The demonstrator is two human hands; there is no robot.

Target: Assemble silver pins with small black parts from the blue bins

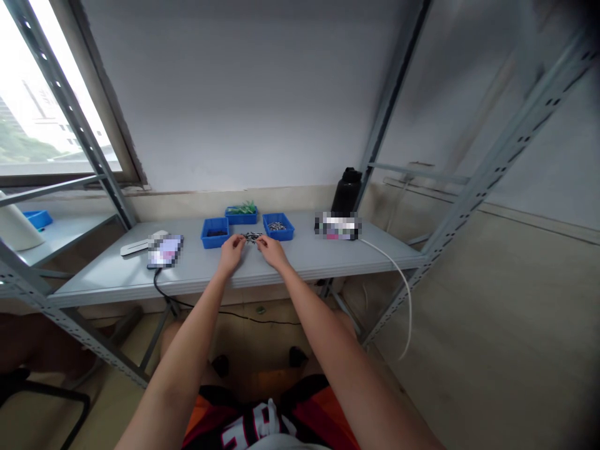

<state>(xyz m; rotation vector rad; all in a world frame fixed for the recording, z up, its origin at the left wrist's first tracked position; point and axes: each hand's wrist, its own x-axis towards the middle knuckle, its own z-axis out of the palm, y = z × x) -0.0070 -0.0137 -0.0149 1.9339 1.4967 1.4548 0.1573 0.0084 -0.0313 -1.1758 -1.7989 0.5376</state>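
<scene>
My left hand point(231, 252) and my right hand point(272, 251) rest close together near the middle of the grey shelf table point(300, 261). Between their fingertips lies a small pile of dark and silvery pieces point(253, 237), too small to name. Both hands have thumb and fingers pinched together at the pile's edges; whatever they grip is too small to make out. Three blue bins surround the pile: the left bin point(205, 238) contains dark small parts, the back bin point(241, 220) green strips, and the right bin point(287, 236) small silvery parts.
A phone point(165, 251) with a black cable lies left beside a white flat object point(135, 248). At right, a black bottle point(347, 192) stands behind a partly blurred device point(337, 226) with a white cable point(409, 300). Metal posts point(398, 81) frame the table.
</scene>
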